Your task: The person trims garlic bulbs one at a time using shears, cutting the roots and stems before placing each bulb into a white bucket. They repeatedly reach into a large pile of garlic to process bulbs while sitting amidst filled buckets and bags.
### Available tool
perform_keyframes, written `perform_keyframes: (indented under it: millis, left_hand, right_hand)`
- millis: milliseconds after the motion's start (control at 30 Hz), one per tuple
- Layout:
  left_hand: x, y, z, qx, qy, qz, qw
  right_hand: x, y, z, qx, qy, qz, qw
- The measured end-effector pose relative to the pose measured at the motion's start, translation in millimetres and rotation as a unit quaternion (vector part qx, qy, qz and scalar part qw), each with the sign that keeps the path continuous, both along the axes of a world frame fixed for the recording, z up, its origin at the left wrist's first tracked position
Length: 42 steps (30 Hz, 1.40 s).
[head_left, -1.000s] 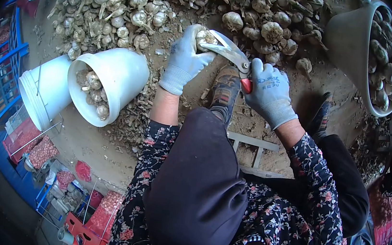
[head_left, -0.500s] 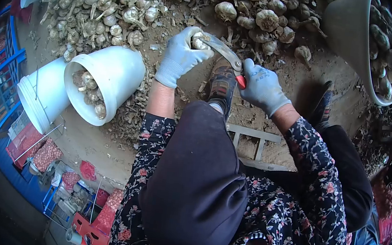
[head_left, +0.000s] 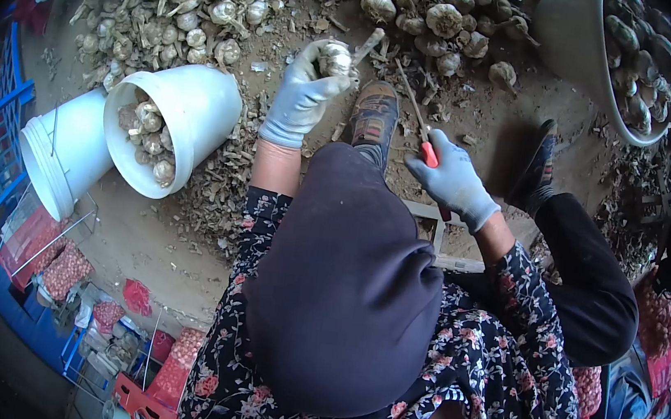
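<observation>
In a light grey glove, my left hand (head_left: 302,98) grips a garlic bulb (head_left: 337,59) whose stem (head_left: 368,46) points up to the right. My right hand (head_left: 455,178), gloved too, is closed round the red handle (head_left: 429,156) of a bladed cutting tool (head_left: 411,102). The blade points up and to the left, apart from the bulb. Beneath the hands are a shoe (head_left: 375,115) and brown ground with scraps. A heap of garlic with stems (head_left: 202,4) lies beyond my left hand, and darker bulbs (head_left: 444,21) lie beyond the tool.
A tipped white bucket (head_left: 215,105) with garlic bulbs inside lies at the left, beside another white bucket (head_left: 69,154). A large bucket of garlic (head_left: 570,38) stands at the upper right. A wooden frame (head_left: 437,229) is near my right hand. Red net sacks (head_left: 66,270) sit lower left.
The tool has come away from the bulb; my right hand has moved down and to the right with it. My left hand has turned the bulb, so its stem now shows.
</observation>
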<state>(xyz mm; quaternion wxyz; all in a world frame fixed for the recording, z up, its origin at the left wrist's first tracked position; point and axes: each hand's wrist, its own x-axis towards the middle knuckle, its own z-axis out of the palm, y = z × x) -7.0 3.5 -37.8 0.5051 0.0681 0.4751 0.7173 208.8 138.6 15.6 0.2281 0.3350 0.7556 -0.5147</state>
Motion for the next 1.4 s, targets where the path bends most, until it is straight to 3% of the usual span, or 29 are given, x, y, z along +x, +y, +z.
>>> perform_keyframes:
  millis: [100, 167, 233, 300, 333, 433, 467, 500, 533, 600, 633, 700, 733, 767, 800, 833, 867, 933, 967, 1000, 1033, 1100, 1200, 1367, 1400]
  left_hand:
    - [9.8, -3.3, 7.6, -0.056, 0.056, -0.023, 0.997]
    - [10.0, -0.8, 14.9, -0.138, 0.195, -0.089, 0.967]
    - [16.4, -4.7, 35.1, -0.149, 0.196, -0.078, 0.966]
    - [21.8, -20.5, 63.1, -0.153, 0.186, 0.121, 0.963]
    - [19.8, -28.8, 86.3, -0.161, 0.247, 0.244, 0.924]
    - [-30.2, -126.4, 98.5, -0.263, 0.411, 0.474, 0.733]
    - [-48.5, -153.9, 105.7, -0.488, 0.525, 0.376, 0.587]
    - [-57.3, -156.5, 115.8, -0.666, 0.591, 0.244, 0.384]
    - [-58.7, -153.5, 114.2, -0.665, 0.594, 0.242, 0.383]
    - [-59.2, -109.1, 119.9, -0.643, 0.719, 0.133, 0.230]
    - [-73.6, -96.2, 100.4, -0.504, 0.780, 0.142, 0.343]
    - [-59.6, 2.1, 57.1, -0.423, 0.651, 0.055, 0.627]
    - [-41.2, 50.1, 42.4, -0.396, 0.571, -0.008, 0.719]
    - [-45.7, 76.2, -12.1, -0.352, 0.672, -0.080, 0.647]
    - [-41.4, 105.1, -46.9, -0.407, 0.619, -0.139, 0.658]
    - [-35.3, 127.6, -65.0, -0.468, 0.581, -0.217, 0.630]
    - [-36.5, 137.6, -75.4, -0.428, 0.565, -0.220, 0.670]
    - [-38.9, 124.8, -87.9, -0.422, 0.562, -0.211, 0.680]
    - [-40.3, 116.9, -68.3, -0.425, 0.558, -0.197, 0.685]
    - [-43.3, 96.9, -81.2, -0.375, 0.544, -0.142, 0.737]
    - [-43.0, 76.7, -94.5, -0.324, 0.456, -0.085, 0.824]
    - [-28.0, 52.0, -69.8, -0.248, 0.398, -0.050, 0.882]
    - [-14.1, 32.1, -26.1, -0.234, 0.441, -0.069, 0.864]
    - [-14.7, 22.8, -4.8, -0.170, 0.443, -0.102, 0.874]
    - [-17.1, 21.4, -3.5, -0.159, 0.490, -0.115, 0.849]
  right_hand:
    - [-19.2, -10.5, -2.7, -0.036, 0.012, -0.005, 0.999]
    - [-27.3, -13.4, -2.6, -0.055, 0.017, -0.008, 0.998]
    - [-29.2, -15.8, -7.1, -0.072, 0.056, 0.005, 0.996]
    - [-17.5, -20.0, -13.1, -0.017, 0.098, 0.021, 0.995]
    - [-11.4, -19.4, -12.1, -0.046, 0.058, -0.019, 0.997]
    - [3.7, -10.1, -21.2, -0.106, -0.002, -0.096, 0.990]
    - [4.4, -4.8, -19.1, -0.140, -0.069, -0.114, 0.981]
    - [5.7, -0.3, -19.2, -0.174, -0.136, -0.131, 0.967]
    - [10.3, 0.0, -27.2, -0.173, -0.137, -0.134, 0.966]
    - [15.4, 1.1, -36.0, -0.121, -0.106, -0.107, 0.981]
    - [19.0, 0.8, -39.3, -0.068, -0.079, -0.072, 0.992]
    - [25.1, 0.0, -49.2, -0.078, -0.084, -0.088, 0.990]
    - [25.9, 1.6, -52.5, -0.086, -0.087, -0.109, 0.987]
    - [24.9, 4.8, -50.9, -0.085, -0.087, -0.113, 0.986]
    - [23.4, 9.1, -45.5, -0.063, -0.095, -0.101, 0.988]
    - [22.9, 13.1, -40.8, -0.039, -0.103, -0.090, 0.990]
    - [22.7, 16.4, -38.3, -0.033, -0.101, -0.093, 0.990]
    - [26.0, 20.5, -44.4, -0.016, -0.097, -0.092, 0.991]
    - [26.0, 20.2, -47.0, -0.003, -0.088, -0.084, 0.993]
    - [23.6, 22.7, -47.9, -0.011, -0.089, -0.076, 0.993]
    - [22.2, 24.2, -51.4, -0.013, -0.084, -0.074, 0.994]
    - [20.6, 23.2, -54.5, -0.016, -0.005, -0.077, 0.997]
    - [2.1, 26.9, -49.2, -0.009, 0.014, -0.050, 0.999]
    - [-36.1, 38.4, -27.7, -0.024, 0.061, -0.026, 0.997]
    - [-43.4, 42.5, -23.3, -0.031, 0.053, -0.004, 0.998]
